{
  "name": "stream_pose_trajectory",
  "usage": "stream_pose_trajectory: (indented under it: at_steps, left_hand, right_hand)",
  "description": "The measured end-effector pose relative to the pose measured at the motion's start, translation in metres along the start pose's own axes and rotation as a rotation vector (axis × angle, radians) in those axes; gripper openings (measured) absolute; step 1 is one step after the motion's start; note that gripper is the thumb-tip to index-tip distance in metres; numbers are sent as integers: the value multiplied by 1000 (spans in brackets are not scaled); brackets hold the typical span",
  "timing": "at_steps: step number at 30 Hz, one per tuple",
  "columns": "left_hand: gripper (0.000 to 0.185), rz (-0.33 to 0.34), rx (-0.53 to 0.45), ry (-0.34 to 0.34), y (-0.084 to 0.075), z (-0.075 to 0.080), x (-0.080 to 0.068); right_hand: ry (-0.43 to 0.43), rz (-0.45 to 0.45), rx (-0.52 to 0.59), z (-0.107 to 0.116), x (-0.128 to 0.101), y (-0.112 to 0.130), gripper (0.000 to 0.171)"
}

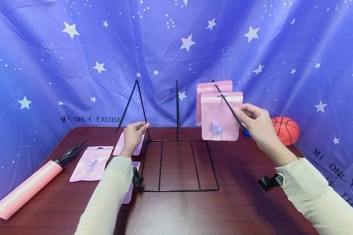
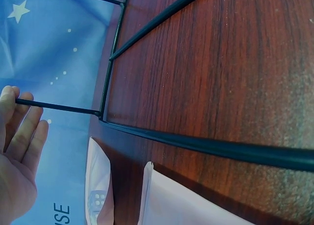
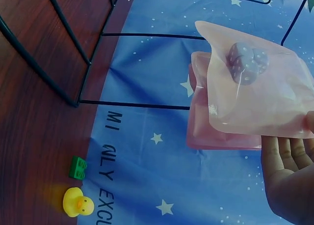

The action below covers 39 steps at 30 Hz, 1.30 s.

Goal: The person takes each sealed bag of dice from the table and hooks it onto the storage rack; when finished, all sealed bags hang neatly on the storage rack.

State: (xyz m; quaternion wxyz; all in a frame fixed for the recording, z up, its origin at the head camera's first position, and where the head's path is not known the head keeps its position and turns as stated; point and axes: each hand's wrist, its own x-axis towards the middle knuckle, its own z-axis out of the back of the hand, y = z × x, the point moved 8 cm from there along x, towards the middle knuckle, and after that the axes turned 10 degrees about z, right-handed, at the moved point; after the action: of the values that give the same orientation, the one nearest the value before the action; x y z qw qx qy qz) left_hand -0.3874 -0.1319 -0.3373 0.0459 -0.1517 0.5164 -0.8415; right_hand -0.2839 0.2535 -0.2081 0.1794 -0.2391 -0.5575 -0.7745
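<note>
A black wire rack [image 1: 177, 104] with three angled prongs stands on the table. My right hand [image 1: 257, 127] pinches the right edge of a pink zip bag [image 1: 210, 111] with several dice inside. The right prong passes through that bag's hang hole. Behind it, another pink bag [image 1: 204, 88] hangs on the same prong. In the right wrist view, the dice [image 3: 244, 63] show through the front bag's film. My left hand [image 1: 133, 136] pinches the rack's left upright between thumb and fingers; the left wrist view shows this hand [image 2: 22, 161] at the wire too.
A pink bag of dice [image 1: 98, 156] lies left of the rack, with more pink bags partly under my left arm. A pink hand pump [image 1: 29, 189] lies far left. On the right are an orange ball [image 1: 286, 130], a yellow duck [image 3: 76, 203] and a green block [image 3: 77, 167].
</note>
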Motion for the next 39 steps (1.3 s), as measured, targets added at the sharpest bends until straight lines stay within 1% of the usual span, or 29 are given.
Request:
stream_pose_trajectory:
  at_steps: [7,10,14,19,23,27,29,35,39]
  left_hand:
    - [24,14,-13,8,1,-1,0]
    - [24,15,-19,9,1,-1,0]
    - [24,18,-14,4,0,-1,0]
    - [24,13,-15,5,-1,-1,0]
    - [25,14,-15,5,-1,0,0]
    - [25,18,-14,6,0,0,1]
    - [25,19,-12,6,0,-1,0]
    - [25,23,-17,7,1,-1,0]
    - [25,20,-10,5,2,0,-1]
  right_hand:
    - [-7,15,56,-2,4,0,12]
    - [-10,11,95,-3,5,-1,12]
    - [-10,0,117,-3,7,-2,11]
    - [0,-2,88,-3,8,-3,10]
    - [6,1,45,-2,9,-3,9]
    - [11,-7,-13,-2,11,-5,14]
    - [16,-15,-22,-3,13,-6,17]
    - [18,-33,5,-5,17,-9,19]
    - [11,-38,30,-7,19,-9,17]
